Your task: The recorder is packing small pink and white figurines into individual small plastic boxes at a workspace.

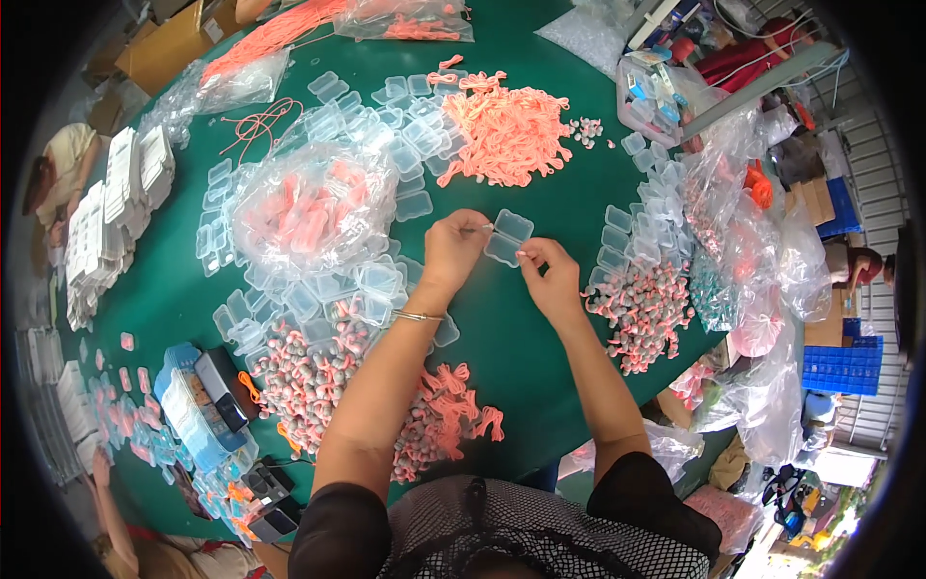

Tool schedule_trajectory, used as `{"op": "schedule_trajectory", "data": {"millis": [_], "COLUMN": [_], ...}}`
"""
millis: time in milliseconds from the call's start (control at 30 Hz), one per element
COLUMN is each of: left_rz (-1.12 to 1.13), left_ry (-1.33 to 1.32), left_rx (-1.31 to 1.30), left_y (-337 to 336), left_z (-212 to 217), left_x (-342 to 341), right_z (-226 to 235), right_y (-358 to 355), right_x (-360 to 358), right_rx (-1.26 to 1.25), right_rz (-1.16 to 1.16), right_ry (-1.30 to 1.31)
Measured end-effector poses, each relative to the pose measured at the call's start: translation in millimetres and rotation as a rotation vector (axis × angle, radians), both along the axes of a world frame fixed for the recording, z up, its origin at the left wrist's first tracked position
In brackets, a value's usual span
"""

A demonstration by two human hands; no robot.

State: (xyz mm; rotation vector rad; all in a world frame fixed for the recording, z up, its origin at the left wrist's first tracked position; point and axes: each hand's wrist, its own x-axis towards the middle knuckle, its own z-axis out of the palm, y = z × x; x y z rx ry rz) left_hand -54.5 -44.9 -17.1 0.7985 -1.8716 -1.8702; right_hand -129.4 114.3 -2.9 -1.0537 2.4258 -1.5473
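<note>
Between my two hands, over the green table, is a small clear plastic box [508,237] with its hinged lid laid open. My left hand [457,253] pinches at the box's left edge, thumb and forefinger together. From the lower right, my right hand [550,280] pinches at the opposite edge; a small pale spot shows at its fingertips, too small to name. Beyond the hands lies a heap of coiled salmon-pink cords [511,135]. Right of my right hand is a pile of small grey-and-pink plugs [641,314], and a similar pile [309,376] lies left of my left forearm.
Clear boxes [415,135] are scattered around a plastic bag of pink items [309,207]. More pink cords [453,405] lie near my body. White trays [121,188] are stacked at the far left, where other people sit. Plastic bags [762,289] crowd the right edge.
</note>
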Motion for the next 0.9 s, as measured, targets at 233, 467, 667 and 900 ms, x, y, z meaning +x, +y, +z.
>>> {"op": "schedule_trajectory", "data": {"millis": [233, 467, 667, 900], "left_rz": [0.035, -0.009, -0.161, -0.25], "left_ry": [0.042, -0.002, -0.04, -0.051], "left_rx": [-0.568, -0.827, -0.883, -0.922], "left_y": [23, 26, 24, 13], "left_z": [-7, 2, 20, 8], "left_x": [7, 17, 24, 28], "right_z": [-17, -19, -19, -2], "right_y": [-14, -13, -8, -51], "right_x": [15, 14, -2, -58], "right_rx": [0.093, 0.141, 0.09, 0.057], "right_rz": [-0.114, -0.112, -0.029, -0.148], "right_ry": [0.262, 0.317, 0.138, 0.192]}}
